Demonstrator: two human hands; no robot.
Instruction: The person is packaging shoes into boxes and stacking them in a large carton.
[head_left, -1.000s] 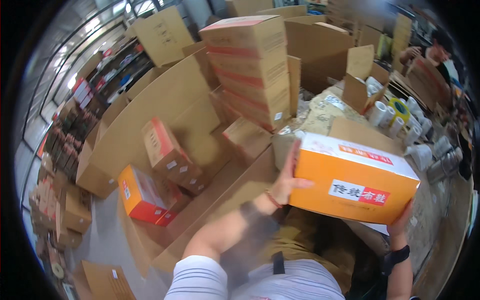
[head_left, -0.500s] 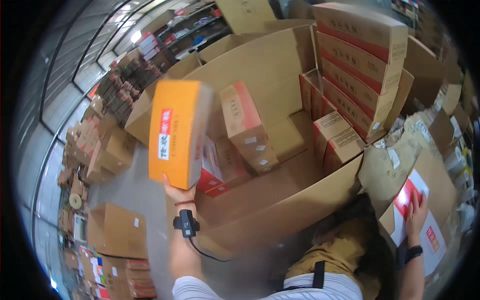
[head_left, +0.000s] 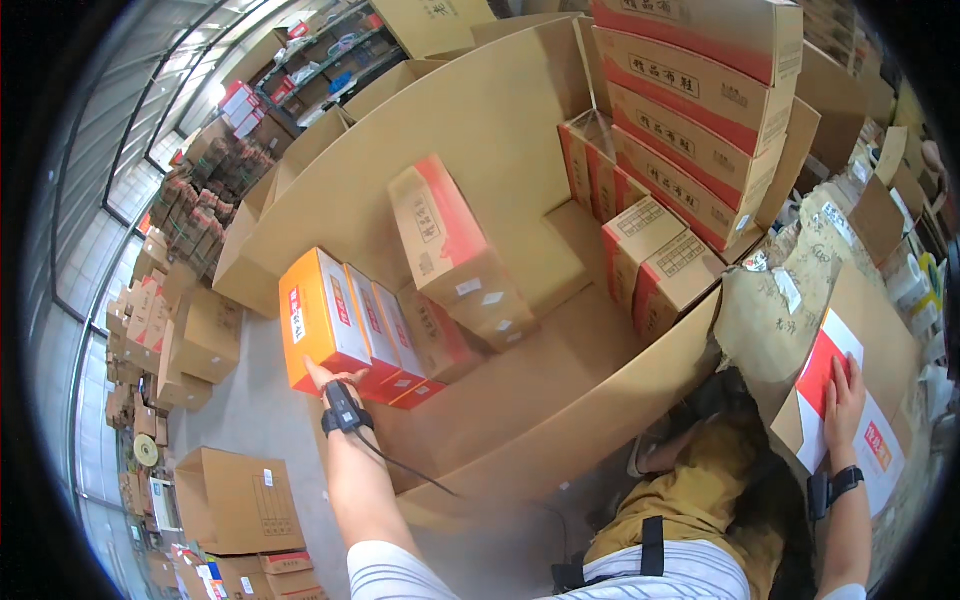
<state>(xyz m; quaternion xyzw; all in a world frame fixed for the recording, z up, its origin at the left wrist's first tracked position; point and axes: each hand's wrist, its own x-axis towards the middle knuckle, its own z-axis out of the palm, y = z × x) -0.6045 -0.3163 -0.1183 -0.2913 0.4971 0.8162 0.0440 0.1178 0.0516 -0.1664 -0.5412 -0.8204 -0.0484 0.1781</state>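
Note:
My left hand (head_left: 337,381) grips the lower near corner of an orange shoebox (head_left: 306,312), with the thumb on its orange side. That shoebox stands at the left end of a row of red-and-white shoeboxes (head_left: 398,330), inside a large open carton (head_left: 560,425). Off to the right, my right hand (head_left: 846,408) lies with fingers stretched out on a red-and-white card piece (head_left: 822,372), which rests over brown cardboard (head_left: 880,345). Whether that card piece is a folded box or a loose sheet, I cannot tell.
Inside the large carton, a brown-and-red box (head_left: 440,225) sits beyond the row. Tall stacked long boxes (head_left: 690,135) rise at the right. Wrinkled brown paper (head_left: 760,330) covers the right-hand surface. An open carton (head_left: 235,495) stands at lower left; shelves (head_left: 320,65) are behind.
My left hand has lowered the raised orange shoebox leftward and down against the row. My right hand stays on the card piece. The whole view has shifted slightly.

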